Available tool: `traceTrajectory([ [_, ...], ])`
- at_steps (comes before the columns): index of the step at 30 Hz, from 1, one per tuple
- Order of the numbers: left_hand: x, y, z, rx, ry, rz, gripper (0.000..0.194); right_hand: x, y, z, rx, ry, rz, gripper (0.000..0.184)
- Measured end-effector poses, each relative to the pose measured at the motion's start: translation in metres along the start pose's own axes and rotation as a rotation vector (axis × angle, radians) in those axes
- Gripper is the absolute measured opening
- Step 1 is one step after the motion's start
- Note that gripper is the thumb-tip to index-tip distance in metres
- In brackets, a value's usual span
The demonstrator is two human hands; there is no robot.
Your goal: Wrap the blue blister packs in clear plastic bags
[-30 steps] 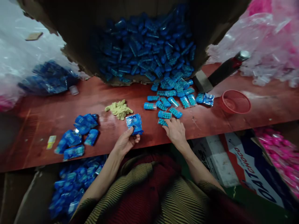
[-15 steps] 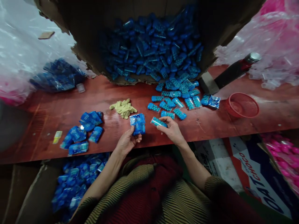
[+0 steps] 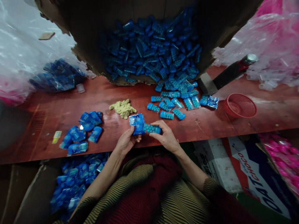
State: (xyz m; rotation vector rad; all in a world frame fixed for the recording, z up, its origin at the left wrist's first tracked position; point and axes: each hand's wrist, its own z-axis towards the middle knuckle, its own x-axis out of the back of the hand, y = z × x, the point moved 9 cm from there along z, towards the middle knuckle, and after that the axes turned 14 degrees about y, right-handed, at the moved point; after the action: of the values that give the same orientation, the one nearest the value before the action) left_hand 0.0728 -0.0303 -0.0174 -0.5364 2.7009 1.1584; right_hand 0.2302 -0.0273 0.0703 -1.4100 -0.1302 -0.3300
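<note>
Pinched between the thumb and fingers of my left hand (image 3: 127, 140) is a flat blue printed sleeve (image 3: 137, 123). My right hand (image 3: 168, 137) grips a clear tube of blue balls (image 3: 151, 128) by its blue-capped end. The tube's other end meets the right edge of the sleeve; whether it is inside, I cannot tell. More ball-filled tubes (image 3: 167, 115) lie loose beyond my right hand. A crumpled yellow-green cloth (image 3: 123, 108) rests behind the sleeve. To the left of my left hand is a group of blue wrapped tubes (image 3: 78, 147).
A torn cardboard box (image 3: 81, 43) full of blue tubes opens toward me at the back. On the right are a red plastic basket (image 3: 241, 105) and a dark bar-like object (image 3: 233, 74). A blue pile (image 3: 77, 180) lies below the table's front edge.
My right hand has brought the tube leftward, from a gap beside the sleeve to its right edge. My left hand has stayed nearly still with the sleeve.
</note>
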Motion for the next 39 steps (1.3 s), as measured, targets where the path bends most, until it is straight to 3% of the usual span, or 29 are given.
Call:
traceTrajectory([
  [7,-0.002,0.008,-0.002,-0.082,-0.016,0.033,0.043,-0.003,-0.003,-0.002,0.042,-0.052,0.042,0.025],
  [11,-0.002,0.017,-0.005,-0.181,0.036,0.102,0.042,-0.009,0.015,-0.005,-0.113,-0.082,0.101,0.027],
  [14,-0.004,0.021,-0.004,-0.198,0.048,0.124,0.04,-0.013,0.026,-0.009,-0.183,-0.024,0.113,0.026],
  [20,-0.009,0.002,0.001,0.027,0.062,-0.074,0.027,-0.017,0.017,-0.018,0.125,0.188,-0.064,0.022],
  [23,-0.015,-0.004,-0.001,0.059,0.077,-0.216,0.022,-0.03,0.013,-0.024,0.219,0.193,-0.169,0.023],
  [26,-0.016,-0.004,-0.002,0.046,0.119,-0.278,0.019,-0.04,0.01,-0.027,0.213,0.138,-0.171,0.028],
  [29,-0.013,-0.003,-0.001,0.063,0.131,-0.26,0.014,-0.042,0.01,-0.026,0.126,0.046,0.003,0.032],
  [32,-0.01,-0.003,0.001,0.086,0.098,-0.252,0.008,-0.043,0.023,-0.023,-0.08,-0.039,0.266,0.032],
  [36,-0.013,-0.001,0.002,0.084,-0.017,-0.249,0.008,-0.052,0.046,-0.023,-0.412,-0.096,0.574,0.043],
  [39,-0.019,0.0,0.0,0.108,-0.101,-0.235,0.01,-0.055,0.048,-0.023,-0.483,-0.106,0.639,0.049],
])
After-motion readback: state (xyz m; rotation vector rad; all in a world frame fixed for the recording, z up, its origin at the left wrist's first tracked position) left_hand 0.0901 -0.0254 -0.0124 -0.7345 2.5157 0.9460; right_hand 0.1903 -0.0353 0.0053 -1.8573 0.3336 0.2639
